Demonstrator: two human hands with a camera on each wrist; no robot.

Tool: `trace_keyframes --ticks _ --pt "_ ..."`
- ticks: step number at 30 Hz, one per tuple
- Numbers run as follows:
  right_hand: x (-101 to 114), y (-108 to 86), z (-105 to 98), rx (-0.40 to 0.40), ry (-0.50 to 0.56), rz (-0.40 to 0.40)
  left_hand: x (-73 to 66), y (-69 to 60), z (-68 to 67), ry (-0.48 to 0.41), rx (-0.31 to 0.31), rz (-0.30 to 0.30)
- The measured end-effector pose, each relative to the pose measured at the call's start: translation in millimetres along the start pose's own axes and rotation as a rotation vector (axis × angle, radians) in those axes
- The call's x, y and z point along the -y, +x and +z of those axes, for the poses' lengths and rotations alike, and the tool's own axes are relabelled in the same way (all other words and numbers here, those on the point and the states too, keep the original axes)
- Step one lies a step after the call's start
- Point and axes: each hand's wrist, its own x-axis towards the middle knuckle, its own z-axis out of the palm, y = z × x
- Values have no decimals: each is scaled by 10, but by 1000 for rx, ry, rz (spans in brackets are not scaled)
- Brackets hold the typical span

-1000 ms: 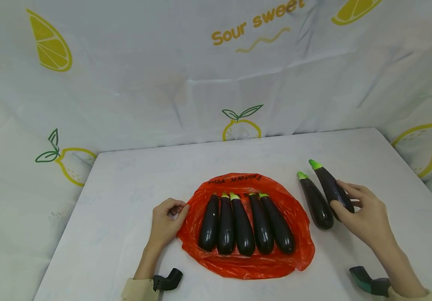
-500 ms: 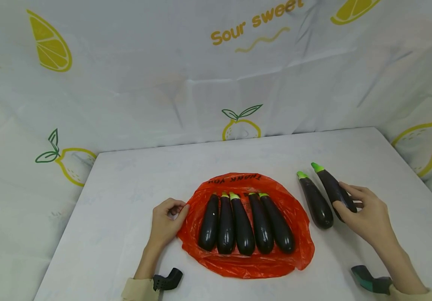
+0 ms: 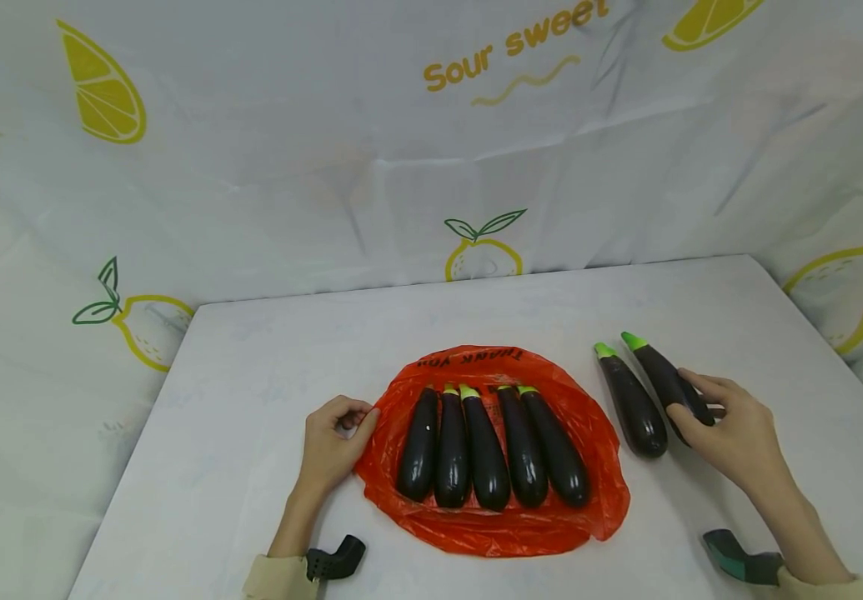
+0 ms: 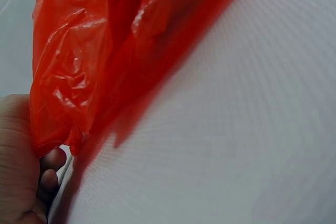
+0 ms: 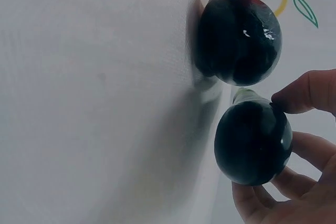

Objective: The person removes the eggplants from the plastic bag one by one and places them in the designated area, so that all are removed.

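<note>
While your left hand (image 3: pixel 329 446) pinches the red bag (image 3: pixel 499 537), your right hand (image 3: pixel 735 425) holds the outer eggplant (image 3: pixel 654 364)

Step in hand, judging from this: handling that outer eggplant, pick-up or set-down, can't tell which. Right thumb on one side of the thick lower body, fingers on the other, span set to its girth. Green tip points away from you. It's right of the bag, just beside the inner eggplant (image 3: pixel 632 404), which nothing holds. Thick end looks clear of the desk (image 3: pixel 251 358) in the right wrist view; tip, can't tell. Left thumb and finger are narrow on the bag's left rim. Five eggplants (image 3: pixel 485 454) lie side by side within that rim, stem ends away from you.

Next move probably calls for a firm right grip on that smooth skin, a path clear of the inner eggplant, and the rim held steady.
</note>
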Motion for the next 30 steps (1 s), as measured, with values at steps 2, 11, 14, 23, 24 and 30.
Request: trace_keyframes --ticks 2,11,14,23,24,30 --pt "-3 2 5 1 -4 1 33 -4 -6 -9 11 0" --pt "-11 1 23 16 -22 5 52 0 -24 -10 31 6" --pt "-14 -4 31 20 -14 2 55 0 -24 1 30 4" --pt "-8 -25 73 33 -13 5 53 0 -24 4 34 -4" --pt "-9 -27 77 35 -10 5 54 1 -23 3 34 -5" --pt "-19 -24 81 41 -11 3 59 7 -20 -11 37 -3"
